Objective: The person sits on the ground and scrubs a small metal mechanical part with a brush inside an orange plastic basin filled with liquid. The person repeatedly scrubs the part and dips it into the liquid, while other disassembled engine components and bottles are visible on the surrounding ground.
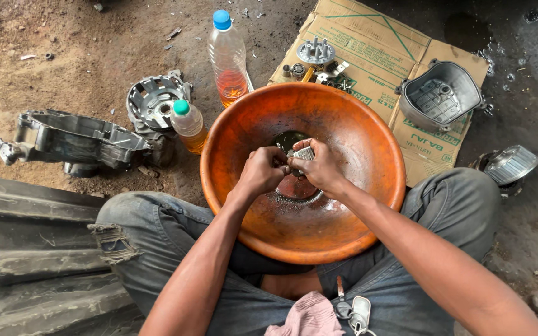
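A small metal part (304, 153) is held over the middle of the orange bowl (368, 130), above the dark liquid at its bottom. It is gripped by the right hand (322, 167), closed around it from the right side. The left hand (264, 171) is pressed against it from the left, fingers curled, so both hands are equally near. The part's long axis cannot be told.

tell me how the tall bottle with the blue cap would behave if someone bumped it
The tall bottle looks like thin clear plastic, under half full of orange liquid, so probably light. Tall and narrow on uneven dirt, it would likely tip easily, then roll. With its blue cap on, little should spill.
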